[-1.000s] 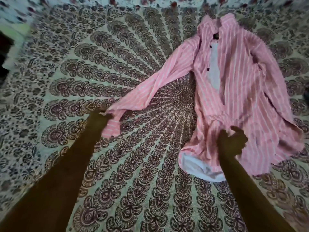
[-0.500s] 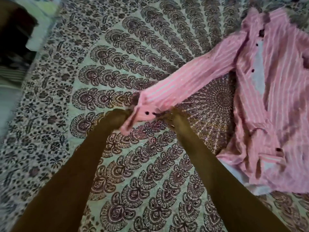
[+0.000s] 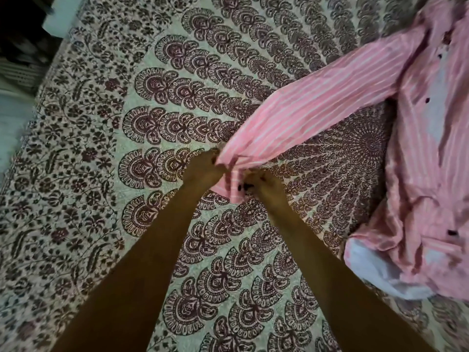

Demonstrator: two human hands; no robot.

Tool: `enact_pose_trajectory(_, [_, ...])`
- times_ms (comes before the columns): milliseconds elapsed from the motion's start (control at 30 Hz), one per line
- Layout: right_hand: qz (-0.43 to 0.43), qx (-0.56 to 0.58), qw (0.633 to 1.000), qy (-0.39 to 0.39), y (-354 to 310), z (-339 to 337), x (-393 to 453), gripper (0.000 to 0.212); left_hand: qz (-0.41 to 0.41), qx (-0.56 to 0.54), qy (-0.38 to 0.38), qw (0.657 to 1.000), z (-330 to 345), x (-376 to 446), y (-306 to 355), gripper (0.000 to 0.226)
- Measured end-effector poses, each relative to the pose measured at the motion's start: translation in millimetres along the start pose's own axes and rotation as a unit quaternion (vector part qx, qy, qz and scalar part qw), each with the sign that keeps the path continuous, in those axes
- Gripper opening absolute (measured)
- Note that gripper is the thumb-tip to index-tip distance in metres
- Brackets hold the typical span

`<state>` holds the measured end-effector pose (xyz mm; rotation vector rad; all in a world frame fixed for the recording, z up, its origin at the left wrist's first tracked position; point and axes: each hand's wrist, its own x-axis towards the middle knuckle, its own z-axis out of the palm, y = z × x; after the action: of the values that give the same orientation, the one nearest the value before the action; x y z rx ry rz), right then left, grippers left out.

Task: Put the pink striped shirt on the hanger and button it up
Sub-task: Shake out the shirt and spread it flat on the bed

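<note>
The pink striped shirt (image 3: 416,153) lies open on the patterned bedspread (image 3: 106,153), one sleeve (image 3: 304,115) stretched toward the person. The left hand (image 3: 203,168) and right hand (image 3: 266,185) both pinch its cuff (image 3: 232,184), probably to work the cuff button. No hanger shows.
</note>
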<state>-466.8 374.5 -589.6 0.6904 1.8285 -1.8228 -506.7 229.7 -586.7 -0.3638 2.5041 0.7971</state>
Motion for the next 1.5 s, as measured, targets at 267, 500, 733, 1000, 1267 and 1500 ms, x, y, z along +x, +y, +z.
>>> enact_pose_trajectory(267, [-0.012, 0.09, 0.996, -0.005, -5.1, 17.5, -15.4, 0.017, -0.021, -0.392, -0.087, 0.916, -39.7, -13.2, -2.8, 0.017])
enact_pose_trajectory(500, [0.096, 0.39, 0.904, -0.147, -1.5, 27.8, -9.7, 0.01, -0.083, -0.603, -0.075, 0.79, -52.7, -6.9, -21.5, 0.019])
enact_pose_trajectory(733, [0.111, 0.235, 0.965, -0.035, 21.5, 60.2, 8.2, 0.032, -0.19, -0.53, -0.088, 0.822, -27.1, -15.0, -48.2, 0.016])
enact_pose_trajectory(1000, [0.105, 0.216, 0.97, -0.041, 15.5, 60.5, 10.0, 0.011, -0.123, -0.616, -0.046, 0.776, -25.9, -11.1, -54.2, 0.023])
enact_pose_trajectory(1267, [0.047, -0.078, 0.993, 0.069, 28.4, 55.6, 23.8, 0.028, -0.186, -0.388, 0.175, 0.886, -6.5, -7.1, -64.5, 0.043])
enact_pose_trajectory(1500, [0.035, -0.073, 0.994, 0.072, 25.7, 0.4, -0.8, 0.021, -0.102, -0.145, 0.218, 0.96, -7.6, -28.4, -44.5, 0.024])
